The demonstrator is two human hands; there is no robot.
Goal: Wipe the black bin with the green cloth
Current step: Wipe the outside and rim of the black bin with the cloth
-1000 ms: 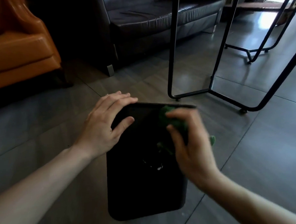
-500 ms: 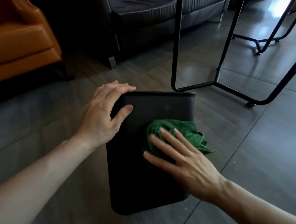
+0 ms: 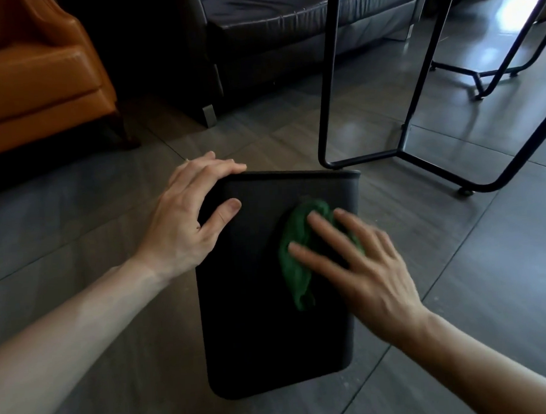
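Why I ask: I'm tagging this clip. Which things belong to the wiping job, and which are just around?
In the job: black bin, green cloth, left hand gripping the bin's edge, right hand pressing the cloth.
Just around: orange armchair, dark sofa, black metal table legs.

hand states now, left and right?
Left hand: grips the top corner of the bin.
Right hand: open, flat fingers pressing the cloth onto the bin.

I am looking down at a grey tiled floor point(image 3: 490, 274). The bin point(image 3: 256, 334) is resting on it, a black frame point(image 3: 327, 77) is standing just beyond, and a chair point(image 3: 37, 86) and sofa point(image 3: 287, 25) are sitting farther back.
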